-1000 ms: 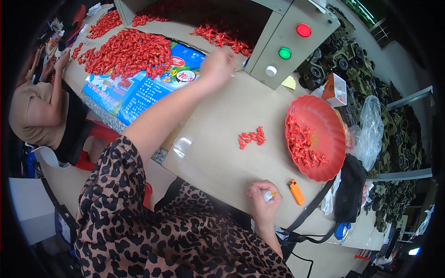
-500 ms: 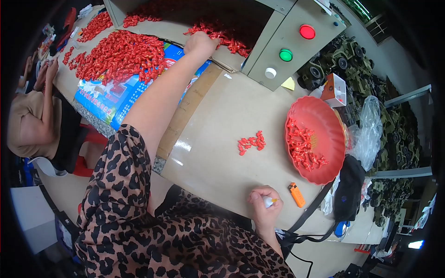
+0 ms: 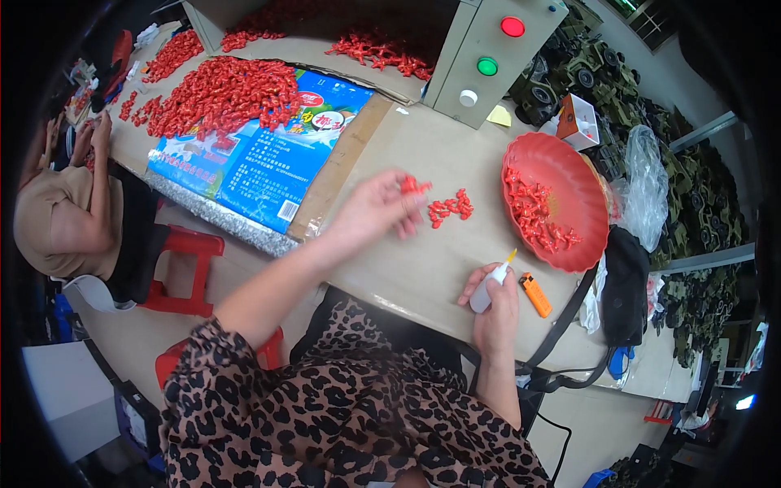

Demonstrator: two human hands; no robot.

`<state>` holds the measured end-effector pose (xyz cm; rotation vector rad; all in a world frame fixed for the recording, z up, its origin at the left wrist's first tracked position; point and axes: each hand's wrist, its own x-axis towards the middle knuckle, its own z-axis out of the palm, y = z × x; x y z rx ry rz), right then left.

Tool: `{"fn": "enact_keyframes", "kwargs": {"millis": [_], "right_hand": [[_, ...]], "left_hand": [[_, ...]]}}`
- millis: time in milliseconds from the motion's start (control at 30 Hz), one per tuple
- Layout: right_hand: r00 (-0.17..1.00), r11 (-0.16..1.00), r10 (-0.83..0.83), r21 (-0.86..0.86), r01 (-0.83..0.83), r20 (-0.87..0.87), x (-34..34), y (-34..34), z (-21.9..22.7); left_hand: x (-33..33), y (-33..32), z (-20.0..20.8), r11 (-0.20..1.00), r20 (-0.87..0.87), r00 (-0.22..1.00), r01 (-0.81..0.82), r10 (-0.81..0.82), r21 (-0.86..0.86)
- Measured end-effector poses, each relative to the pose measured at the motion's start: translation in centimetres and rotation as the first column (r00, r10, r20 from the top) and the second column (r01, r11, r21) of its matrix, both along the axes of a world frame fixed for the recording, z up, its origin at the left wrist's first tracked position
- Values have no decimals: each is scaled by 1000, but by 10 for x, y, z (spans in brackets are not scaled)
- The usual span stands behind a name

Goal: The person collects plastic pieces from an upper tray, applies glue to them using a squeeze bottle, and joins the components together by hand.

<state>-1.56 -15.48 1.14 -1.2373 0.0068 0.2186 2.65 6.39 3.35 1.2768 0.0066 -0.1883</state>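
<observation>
My left hand (image 3: 376,208) is over the table with its fingers closed on a small glossy red figure (image 3: 415,185). Just to the right of it, a few loose red pieces (image 3: 450,208) lie together on the tabletop. Near the table's front edge, my right hand (image 3: 498,313) grips a small white glue bottle (image 3: 486,293), its yellow nozzle tilted up. A red scalloped bowl (image 3: 582,199), holding several red figures (image 3: 537,215), stands beyond that hand to the right. Beside my right hand lies a flat orange object with a dark end (image 3: 534,295), perhaps a lighter.
At the far left a big heap of red pieces (image 3: 224,93) partly covers a blue printed sheet (image 3: 268,183). A grey machine (image 3: 460,69) with coloured buttons stands behind, more red pieces (image 3: 382,53) in its opening. A black bag (image 3: 625,289) lies right; a co-worker (image 3: 77,207) sits left.
My left hand has drawn back from the machine's opening toward me, now carrying a red figure. My right hand has raised the glue bottle so its nozzle points up. The view has shifted somewhat.
</observation>
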Motion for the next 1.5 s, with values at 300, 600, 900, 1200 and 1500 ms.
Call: {"fn": "enact_keyframes", "kwargs": {"millis": [300, 600, 900, 1200, 1500], "right_hand": [[999, 978, 31, 206, -24, -33, -2, 0, 11], [992, 953, 115, 275, -124, 50, 7, 16, 14], [999, 919, 47, 393, -39, -10, 11, 5, 4], [999, 927, 2, 374, -20, 48, 12, -10, 11], [996, 881, -91, 466, 84, -8, 13, -17, -9]], "left_hand": [[-42, -45, -23, 992, -8, 996, -94, 94, -87], [-57, -71, -17, 975, 18, 998, 54, -59, 217], [-58, -72, -24, 950, 6, 979, 201, -206, -240], [-51, -54, -26, 999, 74, 996, 41, -39, -22], [-47, -61, -31, 995, 34, 999, -32, 35, -94]]}}
